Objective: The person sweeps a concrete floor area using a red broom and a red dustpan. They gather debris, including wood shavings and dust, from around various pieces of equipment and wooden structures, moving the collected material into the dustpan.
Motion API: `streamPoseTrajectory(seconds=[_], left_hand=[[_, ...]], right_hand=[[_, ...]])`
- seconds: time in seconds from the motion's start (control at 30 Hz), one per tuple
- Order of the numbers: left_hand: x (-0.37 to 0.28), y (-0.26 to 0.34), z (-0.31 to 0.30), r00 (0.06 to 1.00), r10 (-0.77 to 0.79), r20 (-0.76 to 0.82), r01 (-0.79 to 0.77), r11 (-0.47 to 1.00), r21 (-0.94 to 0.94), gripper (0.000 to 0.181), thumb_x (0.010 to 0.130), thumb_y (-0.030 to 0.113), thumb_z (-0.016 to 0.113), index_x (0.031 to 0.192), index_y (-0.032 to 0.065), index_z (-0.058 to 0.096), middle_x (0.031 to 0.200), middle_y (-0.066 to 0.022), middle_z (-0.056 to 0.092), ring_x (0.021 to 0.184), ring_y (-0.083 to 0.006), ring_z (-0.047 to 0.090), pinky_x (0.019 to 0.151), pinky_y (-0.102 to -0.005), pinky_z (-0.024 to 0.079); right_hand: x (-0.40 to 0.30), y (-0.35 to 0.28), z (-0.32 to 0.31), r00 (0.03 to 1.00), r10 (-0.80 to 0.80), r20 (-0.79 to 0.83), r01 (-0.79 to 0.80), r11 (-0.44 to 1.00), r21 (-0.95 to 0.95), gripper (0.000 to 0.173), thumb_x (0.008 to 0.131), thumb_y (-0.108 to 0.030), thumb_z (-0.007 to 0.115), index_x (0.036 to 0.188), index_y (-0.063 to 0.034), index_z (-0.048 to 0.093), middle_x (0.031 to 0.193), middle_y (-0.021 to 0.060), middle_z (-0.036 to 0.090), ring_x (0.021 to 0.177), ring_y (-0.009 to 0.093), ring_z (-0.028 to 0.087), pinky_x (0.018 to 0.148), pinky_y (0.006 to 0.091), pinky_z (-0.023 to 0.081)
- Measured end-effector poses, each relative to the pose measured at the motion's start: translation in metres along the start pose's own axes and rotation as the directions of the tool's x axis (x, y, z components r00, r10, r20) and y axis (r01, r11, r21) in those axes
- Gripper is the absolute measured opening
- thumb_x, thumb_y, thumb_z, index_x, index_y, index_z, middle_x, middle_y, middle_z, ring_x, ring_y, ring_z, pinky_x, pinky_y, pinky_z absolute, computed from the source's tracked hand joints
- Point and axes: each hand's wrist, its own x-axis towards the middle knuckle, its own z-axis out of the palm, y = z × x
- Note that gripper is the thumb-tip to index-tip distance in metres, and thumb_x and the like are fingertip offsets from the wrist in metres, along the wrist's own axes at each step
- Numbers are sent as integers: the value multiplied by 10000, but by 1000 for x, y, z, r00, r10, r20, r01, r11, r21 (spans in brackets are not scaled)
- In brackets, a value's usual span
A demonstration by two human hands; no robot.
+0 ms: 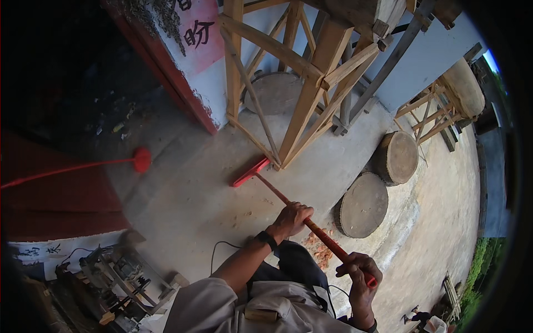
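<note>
My left hand, with a dark band on its wrist, is wrapped around the middle of a long red handle. Near the handle's top end, my right hand also grips it. A flat red head, of a broom or floor squeegee, sits at the far end on the concrete floor. Its upper corner is close to the foot of a wooden frame; whether they touch I cannot tell. Reddish-brown debris lies by my legs, with small crumbs scattered farther left.
Two log stumps stand on the right. A red rod with a round end crosses the dark doorway at left. Machinery fills the lower left, and a black cable runs nearby. Another person is at lower right.
</note>
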Motion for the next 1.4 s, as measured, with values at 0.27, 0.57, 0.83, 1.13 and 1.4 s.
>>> streamPoseTrajectory(seconds=[0.27, 0.57, 0.83, 1.13, 1.4], left_hand=[[1, -2, 11, 952, -132, 274, 153, 987, -56, 145, 743, -8, 661, 816, 71, 564, 745, -153, 652, 840, -421, 668, 726, -519, 492], [-4, 70, -17, 987, -156, -26, 155, 987, -43, 196, 703, -21, 650, 847, 88, 575, 766, -108, 646, 835, -359, 660, 741, -478, 485], [11, 76, 24, 991, -131, -17, 114, 908, -404, 136, 802, 41, 648, 840, 74, 521, 748, -109, 621, 792, -368, 635, 728, -458, 473], [-90, -5, -19, 948, -299, -110, 291, 953, -83, 134, 752, 5, 657, 829, 88, 586, 770, -115, 652, 811, -361, 656, 743, -468, 497], [-34, 37, -38, 979, -163, -124, 155, 985, -70, 119, 745, 13, 667, 801, 75, 584, 764, -122, 669, 794, -362, 657, 735, -482, 501]], right_hand=[[34, 3, -15, 966, 221, -131, -216, 975, 50, 241, 1026, -181, 637, 1040, 59, 654, 936, 145, 723, 682, 205, 717, 695, 335, 588], [31, -54, -52, 988, 5, 157, 2, 999, -42, 246, 923, -204, 752, 858, 18, 669, 871, 162, 715, 689, 188, 680, 629, 318, 534], [50, -91, -32, 922, -110, 372, 263, 882, -391, 145, 838, -136, 737, 838, -8, 669, 856, 146, 725, 679, 200, 682, 623, 328, 525], [46, 23, 12, 839, -137, 527, 212, 974, -85, 87, 911, -87, 696, 908, -6, 665, 950, 166, 714, 788, 217, 704, 695, 336, 576], [30, -43, -9, 939, -66, 339, 114, 986, -125, 115, 859, -80, 714, 878, -28, 614, 884, 141, 719, 749, 186, 693, 659, 306, 547]])
